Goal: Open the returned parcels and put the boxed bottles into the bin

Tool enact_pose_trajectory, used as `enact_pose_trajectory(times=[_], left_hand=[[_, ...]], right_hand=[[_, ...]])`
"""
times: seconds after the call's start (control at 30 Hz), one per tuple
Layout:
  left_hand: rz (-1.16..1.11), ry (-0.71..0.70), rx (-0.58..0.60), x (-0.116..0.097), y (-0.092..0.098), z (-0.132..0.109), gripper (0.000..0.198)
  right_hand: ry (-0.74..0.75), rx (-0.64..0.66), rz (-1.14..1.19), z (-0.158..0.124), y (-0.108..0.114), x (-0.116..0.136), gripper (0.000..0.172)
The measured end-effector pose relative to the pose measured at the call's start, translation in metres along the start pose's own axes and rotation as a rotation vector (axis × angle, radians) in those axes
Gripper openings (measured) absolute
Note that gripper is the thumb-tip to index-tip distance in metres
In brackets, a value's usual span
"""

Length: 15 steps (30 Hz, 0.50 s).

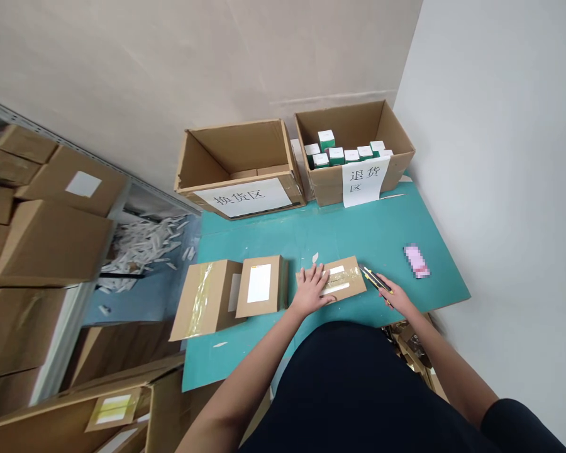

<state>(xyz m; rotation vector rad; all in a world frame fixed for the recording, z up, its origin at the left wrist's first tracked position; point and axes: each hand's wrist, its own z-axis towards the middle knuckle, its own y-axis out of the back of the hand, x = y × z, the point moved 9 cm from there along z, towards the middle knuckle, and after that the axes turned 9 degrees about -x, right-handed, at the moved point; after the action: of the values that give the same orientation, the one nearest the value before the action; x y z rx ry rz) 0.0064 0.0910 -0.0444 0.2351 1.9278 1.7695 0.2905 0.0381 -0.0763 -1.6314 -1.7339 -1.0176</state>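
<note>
A small taped cardboard box (351,287) with white label strips lies on the green tabletop (264,236) in front of me. My left hand (311,290) rests on its left part, palm down with the fingers spread. In my right hand (394,296) is a yellow and black utility knife (377,280), fingers wrapped round its handle. The knife's front end points up and left, beside the box's right end; whether it touches the cardboard I cannot tell. Left of my left hand stand a labelled box (260,289) and a larger taped box (202,301).
Two open cartons with paper signs stand at the back, the left carton (245,151) and the right carton (330,185), which holds several green-and-white boxes (336,156). A pixelated pink object (416,261) lies at right. Stacked boxes (51,242) and an open carton (165,409) are at left.
</note>
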Motion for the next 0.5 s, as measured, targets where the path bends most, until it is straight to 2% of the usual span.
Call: enact_pose_trajectory(times=[0.13,0.5], left_hand=[[0.003,0.009,0.010,-0.002,-0.003,-0.002,0.096],[0.025,0.047,-0.005,0.000,-0.004,0.002,0.086]], right_hand=[[-0.015,0.007,0.020,-0.002,-0.002,0.002,0.074],[-0.033,0.082,-0.064,-0.012,0.006,0.000,0.074]])
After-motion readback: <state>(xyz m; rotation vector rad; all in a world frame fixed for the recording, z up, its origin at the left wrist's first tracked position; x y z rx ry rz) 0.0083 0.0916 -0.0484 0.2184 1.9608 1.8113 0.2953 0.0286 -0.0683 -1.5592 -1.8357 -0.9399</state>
